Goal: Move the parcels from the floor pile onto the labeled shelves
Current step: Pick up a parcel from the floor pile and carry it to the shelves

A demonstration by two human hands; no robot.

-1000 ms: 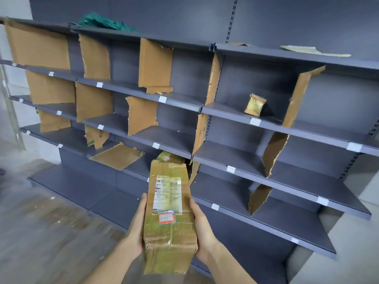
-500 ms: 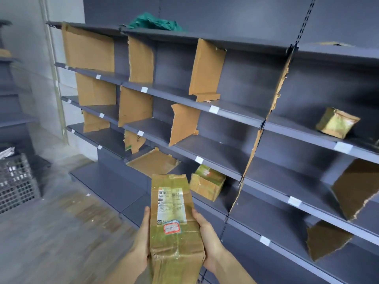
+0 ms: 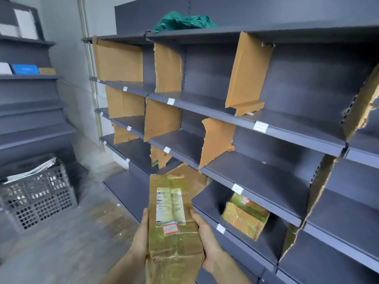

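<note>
Both the left hand [image 3: 141,238] and right hand [image 3: 207,240] are clasping a long tape-wrapped brown cardboard parcel [image 3: 174,226] in front of the dark grey metal shelving [image 3: 266,128], probably matching its label to a compartment before setting it in.

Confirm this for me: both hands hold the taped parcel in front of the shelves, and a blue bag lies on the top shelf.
Not quite. The bag on the top shelf is green, not blue, as the head view shows. The rest stands: the left hand and right hand hold the taped parcel in front of the shelves.
</note>
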